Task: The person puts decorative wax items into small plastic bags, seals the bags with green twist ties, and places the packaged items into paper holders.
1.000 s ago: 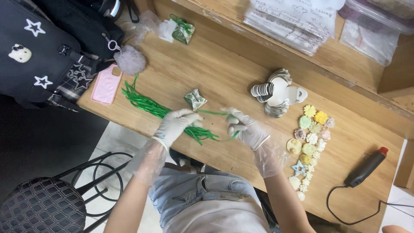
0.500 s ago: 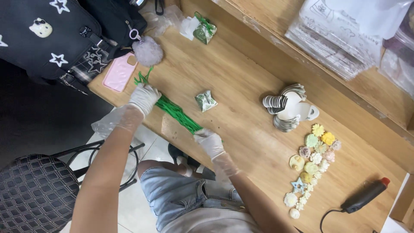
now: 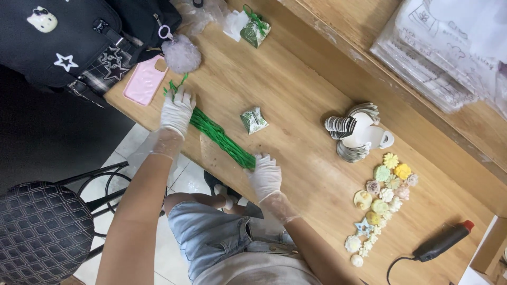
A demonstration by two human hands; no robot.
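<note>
At centre left of the frame, lying diagonally across the wooden table (image 3: 296, 100): bundle of green strips (image 3: 219, 138), running from upper left down to lower right, near the table's front edge. Pressing down on the upper-left end: gloved left hand (image 3: 177, 112), fingers spread flat over the strips, not clearly gripping. Resting at the lower-right end: gloved right hand (image 3: 265, 175), fingers loosely curled and touching the strip tips; actual grasp impossible to tell. Sitting just right of the bundle's middle, apart from both hands: small green patterned box (image 3: 254, 121). Lying just above the left hand: pink phone case (image 3: 143, 82) and fluffy grey pompom (image 3: 180, 54). Sitting toward the right: stacks of white round tags (image 3: 353, 132), then a cluster of pastel flower shapes (image 3: 383, 190). Lying at lower right: black glue gun (image 3: 441, 241).
</note>
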